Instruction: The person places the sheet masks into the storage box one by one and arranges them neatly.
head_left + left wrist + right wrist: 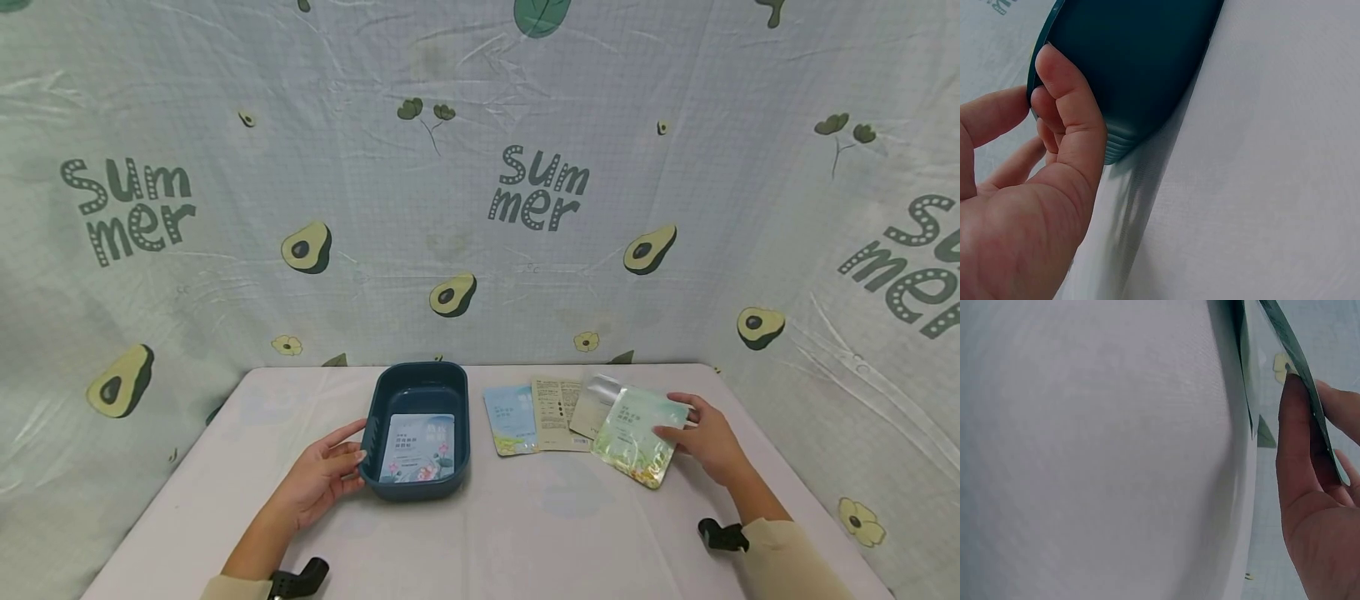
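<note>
A person sits at a white table (pixel 525 533), both forearms reaching forward, with a black camera mount strapped at each wrist.

Nearest on the left, the left hand (pixel 324 477) rests against the near left corner of a dark blue plastic tub (pixel 378 392). Its thumb lies on the rim and its fingers curl loosely round the ribbed outer wall, steadying the tub rather than lifting it. One flat sachet (pixel 417 448), pale blue with pink flowers, lies face up on the tub's floor.

On the right, the right hand (pixel 708 446) pinches the right edge of a pale green foil sachet (pixel 637 433), thumb on one face and fingers on the other. The wrist view shows the packet tilted up on edge, its far side low toward the table. It sits at the right end of a row of sachets, well apart from the tub.

The packet looks thin, light and glossy, so it probably flexes and may slip under a loose pinch. A firm hold on the sealed border seems safest, since the filled middle looks soft.

Just beyond, three more packets lie flat and overlapping: a silvery sachet (pixel 595 404), a beige sachet (pixel 557 414) showing printed text, and a light blue sachet (pixel 511 419) nearest the tub.

Behind the table hangs a crinkled backdrop (pixel 480 167) printed with avocados and the word "Summer".
</note>
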`<state>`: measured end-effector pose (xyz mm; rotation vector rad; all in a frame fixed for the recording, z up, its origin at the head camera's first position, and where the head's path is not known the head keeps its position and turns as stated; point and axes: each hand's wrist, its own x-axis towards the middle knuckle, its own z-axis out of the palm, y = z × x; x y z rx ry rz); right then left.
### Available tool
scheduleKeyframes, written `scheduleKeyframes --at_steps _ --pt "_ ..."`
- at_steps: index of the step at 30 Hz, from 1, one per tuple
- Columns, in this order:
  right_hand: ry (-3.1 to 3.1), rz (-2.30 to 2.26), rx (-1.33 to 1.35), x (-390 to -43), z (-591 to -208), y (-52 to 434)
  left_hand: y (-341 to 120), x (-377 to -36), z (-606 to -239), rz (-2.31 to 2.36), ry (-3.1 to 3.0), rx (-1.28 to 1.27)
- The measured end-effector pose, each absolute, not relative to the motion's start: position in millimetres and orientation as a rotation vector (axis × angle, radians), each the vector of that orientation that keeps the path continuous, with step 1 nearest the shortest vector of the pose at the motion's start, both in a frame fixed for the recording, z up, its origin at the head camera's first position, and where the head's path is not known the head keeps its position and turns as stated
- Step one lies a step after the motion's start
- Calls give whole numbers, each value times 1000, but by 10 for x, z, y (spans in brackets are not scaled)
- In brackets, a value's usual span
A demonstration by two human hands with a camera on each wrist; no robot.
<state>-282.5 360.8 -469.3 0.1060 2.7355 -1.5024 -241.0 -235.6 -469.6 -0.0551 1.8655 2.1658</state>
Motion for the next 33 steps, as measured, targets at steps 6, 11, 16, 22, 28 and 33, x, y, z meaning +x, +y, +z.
scheduleKeyframes --at_steps 6,11,16,22,28,33 --pt "2688 -1591 113 -2802 -4708 3569 -2361 -2404 -4714 2169 1856 -50" --pt "2666 -1631 114 -2788 -4721 3545 -2363 -2400 -4709 2171 1850 -44" --pt "2651 -1656 124 -2766 -4730 3506 -2364 -2397 -4700 2169 1849 -43" --pt "2627 -1693 124 -2725 -4711 3425 -2365 -2396 -4696 2168 1847 -50" --pt "2603 -1736 106 -2685 -4662 3327 -2360 -2398 -4684 2165 1851 -60" --pt "2585 -1744 91 -2658 -4643 3251 -2355 -2402 -4682 2164 1859 -70"
